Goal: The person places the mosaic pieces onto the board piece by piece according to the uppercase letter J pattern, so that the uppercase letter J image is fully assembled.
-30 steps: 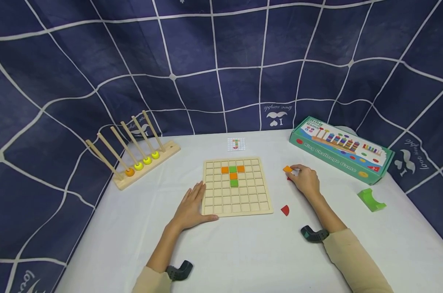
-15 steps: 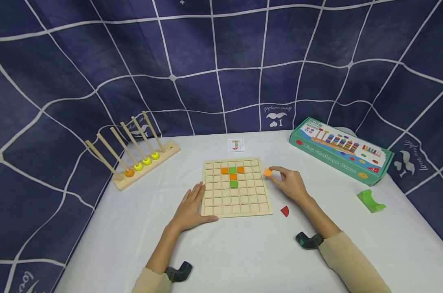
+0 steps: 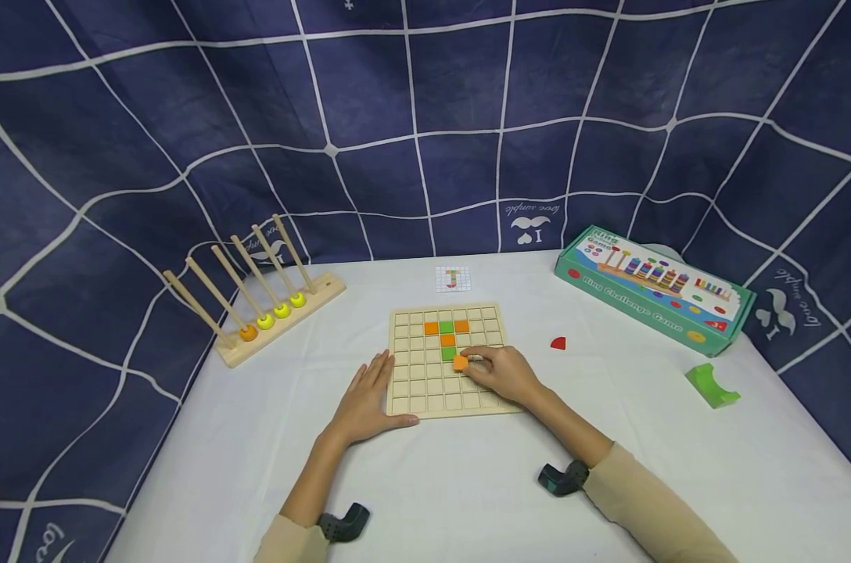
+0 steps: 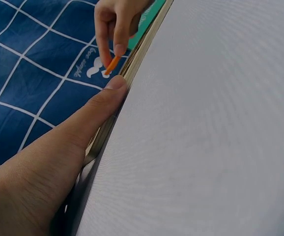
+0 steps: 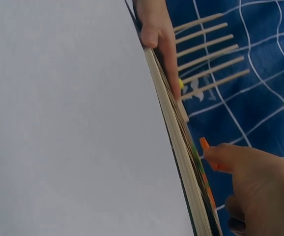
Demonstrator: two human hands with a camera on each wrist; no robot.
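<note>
My right hand (image 3: 504, 373) pinches an orange square tile (image 3: 461, 363) between thumb and fingertips, just over the wooden grid board (image 3: 420, 392). In the right wrist view that orange tile (image 5: 204, 143) is tilted above the board's surface. Flat against the board's left side and near corner rests my left hand (image 3: 365, 403), fingers straight and thumb spread along the front edge. Orange tiles (image 3: 432, 328) and green tiles (image 3: 447, 327) form a T shape in the board's cells. A red quarter-round tile (image 3: 558, 343) lies to the right of the board.
Behind the board lies a small printed card (image 3: 453, 278) with a J pattern. A peg stand (image 3: 285, 313) with several beads is at left. The green game box (image 3: 651, 289) stands back right, with a green curved block (image 3: 712, 385) in front of it.
My right hand has carried the orange tile leftward from beside the red piece to over the board. A second red piece is now hidden behind the right forearm. The left hand stays put.
</note>
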